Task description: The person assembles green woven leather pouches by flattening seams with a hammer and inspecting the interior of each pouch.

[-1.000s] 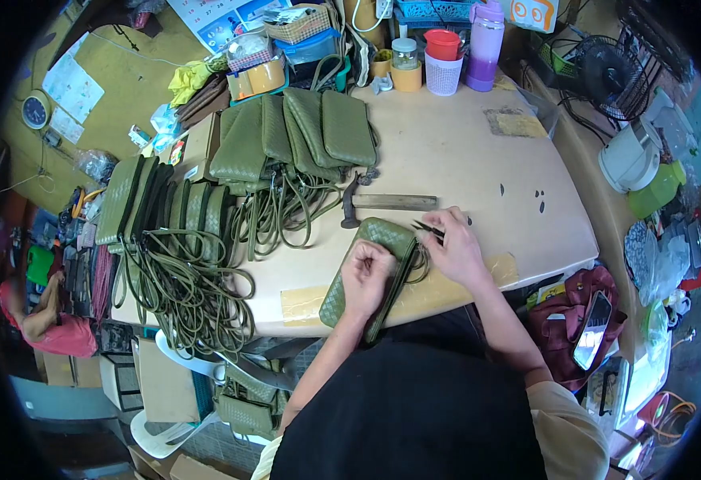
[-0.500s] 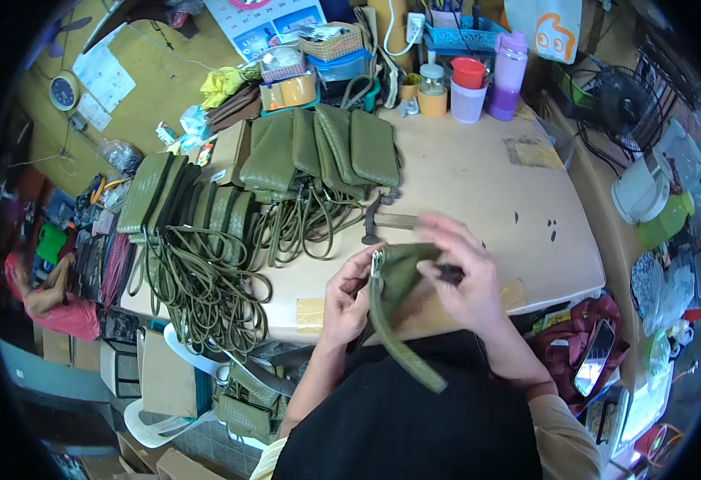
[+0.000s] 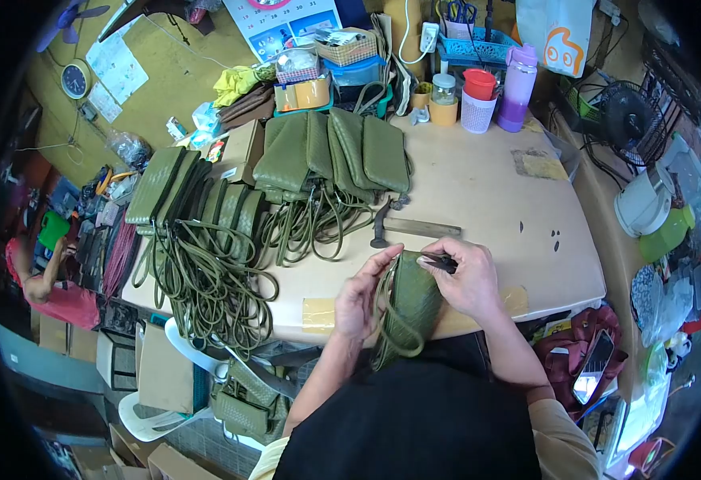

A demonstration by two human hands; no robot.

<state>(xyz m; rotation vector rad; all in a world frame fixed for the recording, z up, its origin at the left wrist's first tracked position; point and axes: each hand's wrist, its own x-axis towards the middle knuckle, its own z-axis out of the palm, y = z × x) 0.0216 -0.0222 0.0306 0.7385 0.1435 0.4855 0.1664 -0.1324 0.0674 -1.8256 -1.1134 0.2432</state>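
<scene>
A green woven pouch (image 3: 411, 302) with a looped strap stands tilted on the table's near edge, between both hands. My left hand (image 3: 361, 298) grips its left side, fingers curled round the edge. My right hand (image 3: 466, 278) rests on the pouch's upper right corner and pinches small dark snips (image 3: 440, 261) whose tips touch the pouch top. A hammer (image 3: 410, 228) lies on the table just beyond the hands.
Several finished green pouches (image 3: 330, 152) with cords are stacked at the back of the tan table (image 3: 486, 184); more (image 3: 194, 204) hang over the left edge. Cups, a purple bottle (image 3: 516, 76) and boxes crowd the far edge. A fan (image 3: 626, 104) stands right. Another person (image 3: 42, 280) sits far left.
The pouch lay flat on the table a second ago; it was lifted and turned, and both hands now hold it upright against the table's near edge.
</scene>
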